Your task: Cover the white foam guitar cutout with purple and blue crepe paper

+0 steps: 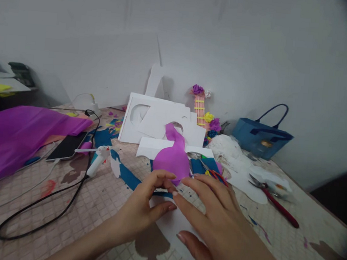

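My left hand (150,207) is at the centre front, fingers curled at the edge of a white sheet (179,231) that has a blue strip (163,194) along its upper edge. My right hand (214,218) lies over the right part of that sheet, its fingers spread and its fingertips close to those of the left hand. Just beyond the hands is a purple paper shape (173,158) with a round body and narrow neck. A blue strip with a white piece (128,177) extends to the left of my left hand. The palms hide part of the sheet.
A white glue gun (97,162) with a black cord, a phone (67,147) and purple sheet (17,136) are at left. White boards (163,113) stand behind. Scissors (216,176), red-handled pliers (279,204) and a blue bag (260,137) are at right.
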### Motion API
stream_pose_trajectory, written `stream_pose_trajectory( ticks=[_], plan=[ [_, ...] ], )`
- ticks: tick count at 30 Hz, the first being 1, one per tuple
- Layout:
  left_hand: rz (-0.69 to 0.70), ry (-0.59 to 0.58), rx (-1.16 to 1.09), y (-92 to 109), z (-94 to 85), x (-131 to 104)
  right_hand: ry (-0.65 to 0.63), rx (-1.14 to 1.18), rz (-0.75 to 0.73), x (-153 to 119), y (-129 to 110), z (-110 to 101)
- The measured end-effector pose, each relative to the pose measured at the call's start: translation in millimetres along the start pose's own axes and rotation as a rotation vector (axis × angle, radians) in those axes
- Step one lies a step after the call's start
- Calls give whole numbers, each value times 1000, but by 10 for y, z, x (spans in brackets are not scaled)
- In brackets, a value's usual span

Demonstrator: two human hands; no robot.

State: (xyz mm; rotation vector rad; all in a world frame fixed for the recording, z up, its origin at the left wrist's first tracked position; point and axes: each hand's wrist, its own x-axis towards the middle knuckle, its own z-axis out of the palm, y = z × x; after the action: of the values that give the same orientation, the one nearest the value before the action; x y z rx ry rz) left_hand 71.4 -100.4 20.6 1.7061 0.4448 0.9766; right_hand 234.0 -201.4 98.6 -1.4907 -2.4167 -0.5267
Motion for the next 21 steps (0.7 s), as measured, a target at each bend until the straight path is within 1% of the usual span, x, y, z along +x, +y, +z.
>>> stream_pose_trajectory(
  ticks=[5,11,15,19,21],
  plan=[
    [-9,-17,6,25,-14,6,41,-79,-19,-149,83,-13],
    [6,-28,36,33,-36,15,70,-93,-52,-364,143,22],
    [6,-28,19,25,-52,17,133,-56,19,-520,152,67],
    [3,-45,-22,23,-57,6,239,-26,39,-632,152,114],
    [8,-48,-22,23,-62,-15,266,-17,118,-657,118,133]
  ],
)
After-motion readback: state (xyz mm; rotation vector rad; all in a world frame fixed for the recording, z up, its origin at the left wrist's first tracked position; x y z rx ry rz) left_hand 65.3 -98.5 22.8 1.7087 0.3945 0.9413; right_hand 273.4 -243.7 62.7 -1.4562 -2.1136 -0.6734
